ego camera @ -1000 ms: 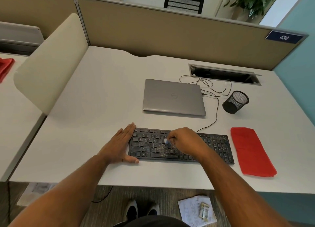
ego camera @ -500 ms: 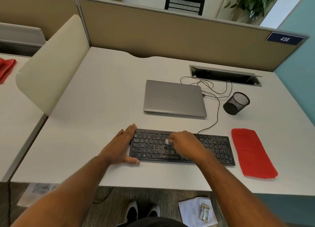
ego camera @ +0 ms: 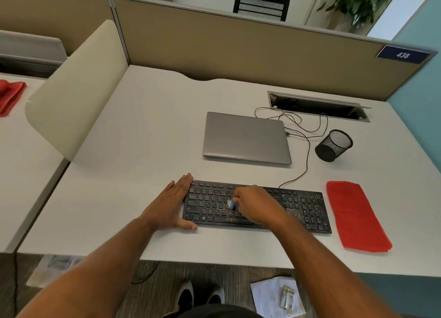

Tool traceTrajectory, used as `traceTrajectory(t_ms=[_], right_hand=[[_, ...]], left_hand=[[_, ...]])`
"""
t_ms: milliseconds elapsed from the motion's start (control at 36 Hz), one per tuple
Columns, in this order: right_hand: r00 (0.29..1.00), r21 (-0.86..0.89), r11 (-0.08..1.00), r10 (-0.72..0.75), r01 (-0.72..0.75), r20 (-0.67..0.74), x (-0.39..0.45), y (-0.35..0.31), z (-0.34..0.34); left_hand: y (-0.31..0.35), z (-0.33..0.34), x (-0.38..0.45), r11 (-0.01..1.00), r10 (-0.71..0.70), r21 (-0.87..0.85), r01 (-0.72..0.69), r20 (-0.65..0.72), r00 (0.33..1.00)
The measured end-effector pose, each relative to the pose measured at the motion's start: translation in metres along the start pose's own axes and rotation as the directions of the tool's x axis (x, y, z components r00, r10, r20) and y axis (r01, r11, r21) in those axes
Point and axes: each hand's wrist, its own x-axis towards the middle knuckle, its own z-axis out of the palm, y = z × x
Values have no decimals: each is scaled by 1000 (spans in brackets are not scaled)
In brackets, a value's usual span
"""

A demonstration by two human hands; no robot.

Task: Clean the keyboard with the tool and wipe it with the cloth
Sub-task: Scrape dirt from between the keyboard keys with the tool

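Flat black plastic keyboard (ego camera: 256, 206) lies near the front edge of the white desk (ego camera: 148, 131), its cable running back toward the closed grey laptop (ego camera: 245, 137). Pale specks of debris show on the space bar row and thickly over the right-hand key block.

Left hand (ego camera: 170, 204): fingers straight and together, palm flat on the desk, pressed against the keyboard's left end. Reads as a brace.

Right hand (ego camera: 254, 208): fingers curled, pinching a small white-and-blue cleaning tool (ego camera: 232, 204) with its tip down on the middle keys. Tool mostly hidden in the fist; head type not clear.

Folded red cloth (ego camera: 355, 216) lies flat just right of the keyboard, apart from it, untouched. Wiping not yet begun.

Handling, judged:
- Keyboard: likely light, stiff and prone to sliding, so hold at an end, not on the keys. Keycaps probably lift if snagged.
- Tool: light; a fingertip pinch suits it.
- Cloth: soft, limp; gather it from the near edge.
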Motion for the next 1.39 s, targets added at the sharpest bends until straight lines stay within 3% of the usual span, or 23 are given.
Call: traceTrajectory(t_ms=[194, 389, 528, 694, 861, 1028, 1194, 1389], right_hand=[[995, -16, 1000, -12, 10, -100, 4, -1, -2], [999, 16, 1000, -26, 25, 21, 5, -2, -3], [993, 117, 993, -15, 28, -113, 7, -8, 0], [999, 45, 999, -30, 28, 40, 4, -10, 4], [997, 89, 996, -24, 30, -73, 3, -8, 2], [997, 84, 996, -43, 38, 60, 3, -13, 1], [997, 162, 985, -58, 64, -42, 8, -27, 5], [999, -71, 997, -19, 15, -51, 9, -21, 3]], left_hand=[[-1, 1, 0, 1000, 3, -8, -3, -4, 1000], [-1, 1, 0, 1000, 7, -6, -7, -13, 1000], [-1, 1, 0, 1000, 6, -6, -6, -9, 1000], [-1, 1, 0, 1000, 0, -13, 0, -11, 1000], [-1, 1, 0, 1000, 3, -2, -3, -6, 1000], [-1, 1, 1, 1000, 1, -12, -1, -12, 1000], [-2, 2, 2, 1000, -1, -1, 1, -6, 1000], [-2, 2, 1, 1000, 3, 7, -2, -7, 1000]])
